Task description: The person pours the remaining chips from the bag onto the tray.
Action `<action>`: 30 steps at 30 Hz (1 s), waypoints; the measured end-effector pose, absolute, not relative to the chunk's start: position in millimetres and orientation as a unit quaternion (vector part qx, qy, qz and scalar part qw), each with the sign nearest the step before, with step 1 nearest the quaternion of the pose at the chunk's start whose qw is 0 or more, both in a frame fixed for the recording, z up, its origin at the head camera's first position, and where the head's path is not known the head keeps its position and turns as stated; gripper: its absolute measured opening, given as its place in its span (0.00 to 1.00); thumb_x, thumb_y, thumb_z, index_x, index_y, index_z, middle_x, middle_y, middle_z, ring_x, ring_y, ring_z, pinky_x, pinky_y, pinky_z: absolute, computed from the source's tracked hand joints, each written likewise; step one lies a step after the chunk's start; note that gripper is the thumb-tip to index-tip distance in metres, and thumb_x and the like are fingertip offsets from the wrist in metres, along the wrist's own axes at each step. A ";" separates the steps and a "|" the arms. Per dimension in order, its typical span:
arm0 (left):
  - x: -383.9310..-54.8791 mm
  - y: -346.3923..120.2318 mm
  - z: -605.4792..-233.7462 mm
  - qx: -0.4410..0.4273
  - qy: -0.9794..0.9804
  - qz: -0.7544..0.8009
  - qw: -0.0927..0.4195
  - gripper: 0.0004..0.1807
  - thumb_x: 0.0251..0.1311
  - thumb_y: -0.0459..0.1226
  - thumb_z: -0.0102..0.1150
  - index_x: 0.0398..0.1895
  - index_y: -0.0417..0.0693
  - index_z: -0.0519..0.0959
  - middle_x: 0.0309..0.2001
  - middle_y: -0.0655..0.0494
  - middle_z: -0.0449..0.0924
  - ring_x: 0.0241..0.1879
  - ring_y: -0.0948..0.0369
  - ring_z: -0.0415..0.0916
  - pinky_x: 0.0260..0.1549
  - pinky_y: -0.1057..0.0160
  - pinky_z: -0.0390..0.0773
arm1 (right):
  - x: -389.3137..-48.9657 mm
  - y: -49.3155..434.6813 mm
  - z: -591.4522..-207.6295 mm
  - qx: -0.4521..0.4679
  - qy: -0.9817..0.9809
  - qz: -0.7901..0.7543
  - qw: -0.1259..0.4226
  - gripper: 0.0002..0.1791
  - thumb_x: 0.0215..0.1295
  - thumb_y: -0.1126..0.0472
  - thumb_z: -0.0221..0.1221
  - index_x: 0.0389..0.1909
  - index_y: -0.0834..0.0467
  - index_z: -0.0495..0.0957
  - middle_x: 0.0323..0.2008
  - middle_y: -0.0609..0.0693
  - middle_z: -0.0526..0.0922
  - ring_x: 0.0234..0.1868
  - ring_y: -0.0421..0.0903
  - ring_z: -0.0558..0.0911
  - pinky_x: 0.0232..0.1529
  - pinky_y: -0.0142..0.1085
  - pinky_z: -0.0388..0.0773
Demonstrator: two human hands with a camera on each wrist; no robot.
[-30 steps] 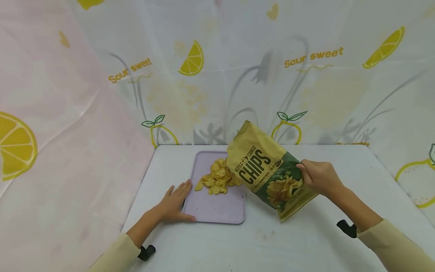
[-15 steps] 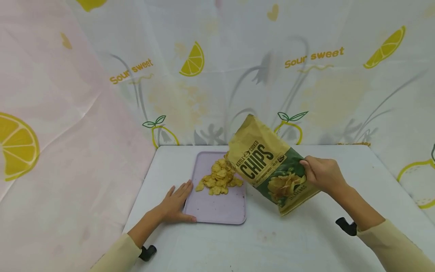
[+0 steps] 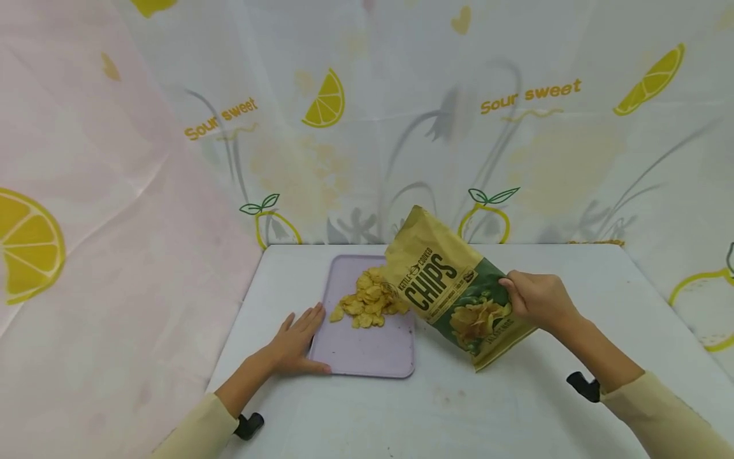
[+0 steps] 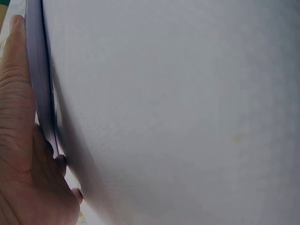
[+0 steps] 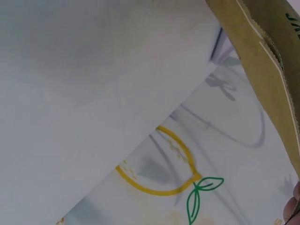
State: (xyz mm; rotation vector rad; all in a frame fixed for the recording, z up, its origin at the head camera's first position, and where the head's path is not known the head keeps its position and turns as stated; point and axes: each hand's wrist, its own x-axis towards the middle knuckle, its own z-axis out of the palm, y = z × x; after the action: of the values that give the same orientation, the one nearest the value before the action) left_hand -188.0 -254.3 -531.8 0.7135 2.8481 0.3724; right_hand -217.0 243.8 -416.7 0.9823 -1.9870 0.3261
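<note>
Lilac tray (image 3: 361, 350) at lower centre bore chips (image 3: 367, 303), your left hand (image 3: 295, 344) touched it straight-fingered, and your right hand (image 3: 541, 298) gripped the bag (image 3: 453, 290), seemingly mid-pour and needing more tilt

Chip bag (image 3: 444, 290) tilted at a purple tray (image 3: 364, 354) of golden chips (image 3: 364, 306).
The bag — tan and green, lettered "CHIPS" — leans with its top end toward the tray, hiding part of the right rim; the right hand (image 3: 541, 299) grips its lower side. The chips lie heaped on the tray's far half — the flat, round-cornered tray touches the left hand (image 3: 295, 344) along its left edge.
</note>
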 end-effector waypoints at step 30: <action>-186.9 -252.9 -528.0 0.245 0.957 0.121 0.094 0.71 0.44 0.75 0.60 0.79 0.39 0.43 0.80 0.45 0.38 0.79 0.44 0.42 0.72 0.34 0.40 | -212.5 244.2 -416.0 0.401 -0.793 0.130 0.440 0.28 0.80 0.48 0.40 0.16 0.55 0.60 0.11 0.38 0.51 0.12 0.32 0.48 0.12 0.25 0.47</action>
State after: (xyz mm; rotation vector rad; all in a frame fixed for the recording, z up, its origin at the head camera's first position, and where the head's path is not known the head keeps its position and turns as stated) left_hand -186.9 -252.9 -528.0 0.7275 2.8401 0.3594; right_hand -212.5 244.2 -416.0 0.9964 -1.9696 0.3221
